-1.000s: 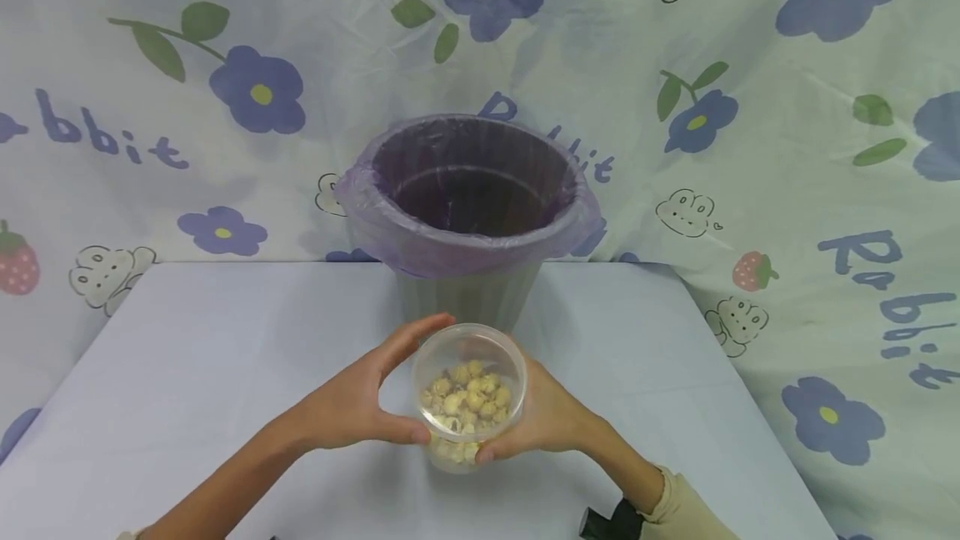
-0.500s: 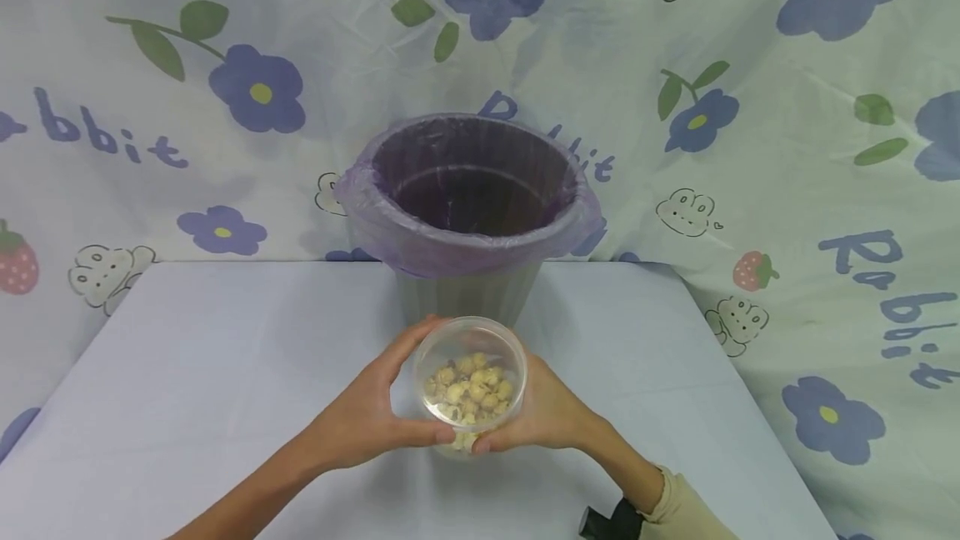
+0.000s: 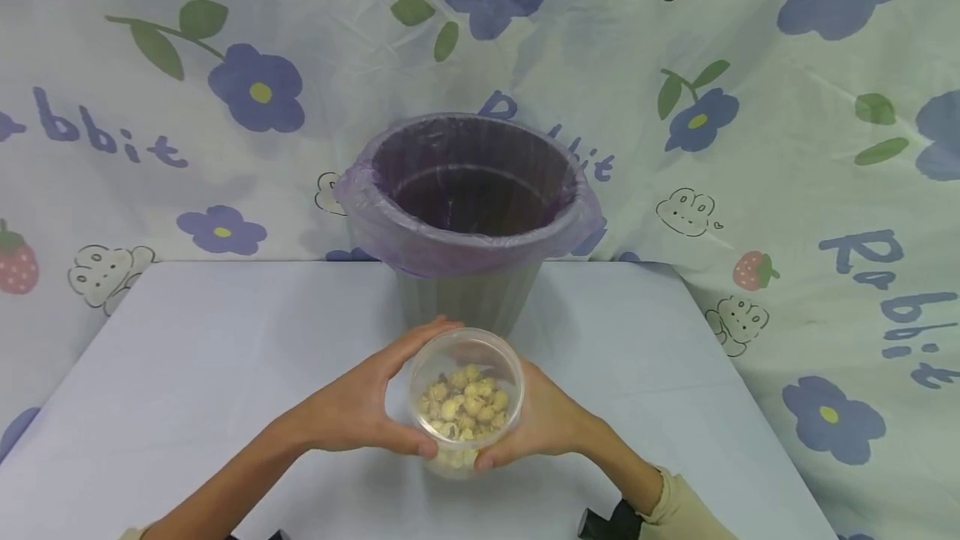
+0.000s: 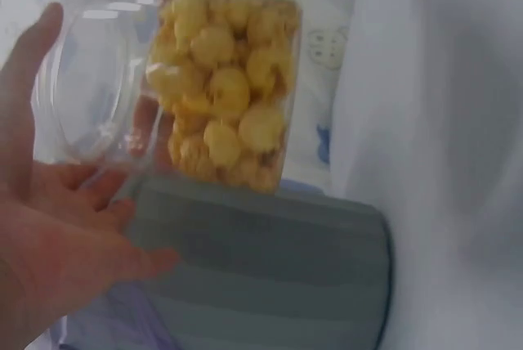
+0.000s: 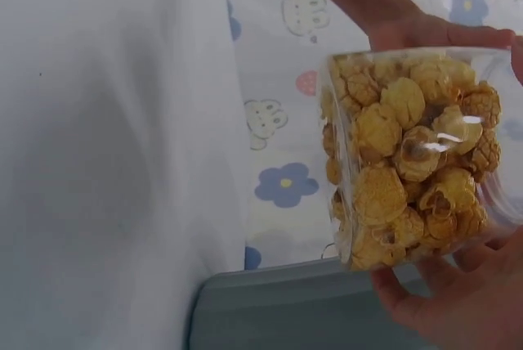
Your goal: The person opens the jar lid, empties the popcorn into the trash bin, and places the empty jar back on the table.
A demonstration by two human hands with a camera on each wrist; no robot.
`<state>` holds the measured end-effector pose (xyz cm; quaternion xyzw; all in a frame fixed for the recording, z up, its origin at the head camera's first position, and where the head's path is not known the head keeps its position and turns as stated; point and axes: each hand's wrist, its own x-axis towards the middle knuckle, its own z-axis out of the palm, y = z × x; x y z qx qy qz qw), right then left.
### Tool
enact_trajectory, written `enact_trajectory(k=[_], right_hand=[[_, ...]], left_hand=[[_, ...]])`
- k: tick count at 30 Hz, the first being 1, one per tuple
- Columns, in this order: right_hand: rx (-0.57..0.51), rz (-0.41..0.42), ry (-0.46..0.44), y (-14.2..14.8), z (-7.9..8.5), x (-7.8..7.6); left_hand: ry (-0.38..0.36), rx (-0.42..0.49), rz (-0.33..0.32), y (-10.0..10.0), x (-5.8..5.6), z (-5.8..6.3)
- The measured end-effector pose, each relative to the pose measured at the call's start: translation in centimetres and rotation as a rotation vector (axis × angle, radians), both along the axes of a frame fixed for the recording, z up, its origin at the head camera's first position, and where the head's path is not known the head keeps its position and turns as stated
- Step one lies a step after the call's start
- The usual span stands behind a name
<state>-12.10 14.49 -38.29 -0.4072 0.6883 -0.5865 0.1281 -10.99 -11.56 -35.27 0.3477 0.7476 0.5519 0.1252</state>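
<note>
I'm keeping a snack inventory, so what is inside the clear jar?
The clear jar holds yellow popcorn, with unfilled space above it. Pieces deep in the middle are covered by the outer ones and can't be seen.

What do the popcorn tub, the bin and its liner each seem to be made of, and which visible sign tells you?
Popcorn tub: clear, glossy, probably plastic; popcorn shows through, highlights glint.
Bin: grey, fairly matte, likely plastic, with ribbed sides.
Liner: seemingly thin, purple plastic film, wrinkled, with a soft sheen.
</note>
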Motion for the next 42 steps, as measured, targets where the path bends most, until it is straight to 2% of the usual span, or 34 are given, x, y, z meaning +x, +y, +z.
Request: enact_trajectory(k=[6,11,15,20,24,29,32,37,42], right_hand=[[-0.007,-0.068,0.001,0.0,0.0,0.0],[0.006,-0.082,0.008,0.0,0.1,-0.1],[0.025,-0.109,0.006,0.2,0.1,0.1],[0.052,-0.13,0.005,0.4,-0.1,0.2],[0.073,-0.146,0.006,0.7,-0.2,0.3],[0.06,-0.148,0.013,1.2,-0.4,0.3],[0.048,-0.142,0.021,1.5,-0.4,0.3],[0.049,-0.146,0.028,1.7,-0.5,0.2],[0.043,-0.151,0.035,2.0,-0.5,0.0]], left_hand=[[0.008,0.017,0.151,0.9,1.1,0.0],[0.074,0.036,0.202,0.7,1.4,0.6],[0.118,0.042,0.242,-0.3,1.2,1.3],[0.131,-0.029,0.362,-3.3,0.9,1.1],[0.118,-0.115,0.475,-6.4,0.6,0.3],[0.055,-0.214,0.57,-10.4,0.4,-1.3],[0.007,-0.251,0.597,-12.4,0.2,-2.7],[-0.056,-0.369,0.629,-14.9,-0.1,-5.1],[-0.079,-0.479,0.647,-16.8,-0.4,-7.6]])
